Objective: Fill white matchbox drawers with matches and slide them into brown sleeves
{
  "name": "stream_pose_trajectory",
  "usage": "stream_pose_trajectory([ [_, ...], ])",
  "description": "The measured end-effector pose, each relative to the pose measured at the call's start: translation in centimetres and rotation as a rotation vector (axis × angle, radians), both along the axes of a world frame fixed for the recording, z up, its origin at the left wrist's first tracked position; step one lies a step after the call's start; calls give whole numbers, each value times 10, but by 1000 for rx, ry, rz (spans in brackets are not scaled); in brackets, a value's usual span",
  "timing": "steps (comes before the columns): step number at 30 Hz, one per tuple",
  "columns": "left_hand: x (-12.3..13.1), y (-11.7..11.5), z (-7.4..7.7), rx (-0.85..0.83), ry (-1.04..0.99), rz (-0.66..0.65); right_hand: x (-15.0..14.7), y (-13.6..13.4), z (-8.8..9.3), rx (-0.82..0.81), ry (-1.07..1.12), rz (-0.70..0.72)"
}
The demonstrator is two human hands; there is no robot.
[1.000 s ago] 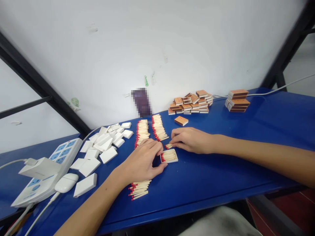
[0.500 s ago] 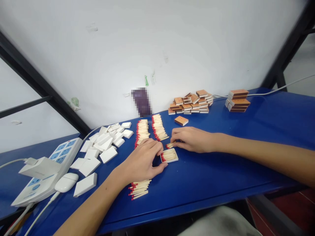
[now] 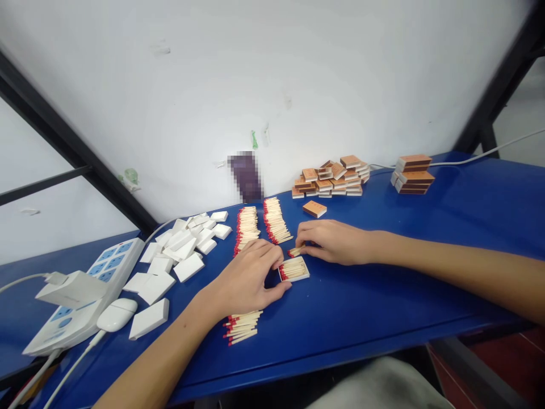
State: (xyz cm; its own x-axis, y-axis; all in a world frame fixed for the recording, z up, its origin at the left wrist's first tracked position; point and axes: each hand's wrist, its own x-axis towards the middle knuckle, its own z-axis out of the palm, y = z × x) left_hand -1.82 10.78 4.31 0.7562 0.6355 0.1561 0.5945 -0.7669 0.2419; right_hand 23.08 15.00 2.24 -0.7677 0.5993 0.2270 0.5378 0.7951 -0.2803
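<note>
A white matchbox tray (image 3: 303, 276) filled with red-headed matches lies on the blue table. My left hand (image 3: 254, 278) grips its left end, with the thumb along the near side and curled fingers at the far side. Just behind the tray, my right hand (image 3: 326, 242) pinches a few matches (image 3: 293, 251), their red heads pointing left. Two rows of loose matches, a left row (image 3: 247, 227) and a right row (image 3: 276, 220), lie beyond my hands. More loose matches (image 3: 243, 328) show below my left wrist; what lies under that hand is hidden.
White trays (image 3: 183, 244) lie scattered at left, beside a power strip (image 3: 110, 258) and a white earbud case (image 3: 117, 314). Orange matchbox sleeves (image 3: 336, 177) are piled by the wall; one box (image 3: 315, 208) lies apart. A stack of matchboxes (image 3: 413, 175) stands at right.
</note>
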Motion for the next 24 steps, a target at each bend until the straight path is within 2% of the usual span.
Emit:
stream_pose_trajectory([
  [10,0,0,-1,6,10,-2,0,1,-3,10,1,12],
  [19,0,0,0,10,5,1,-1,2,-5,-34,35,-36],
  [24,0,0,-1,15,-5,-9,-1,1,-6,6,38,-42],
])
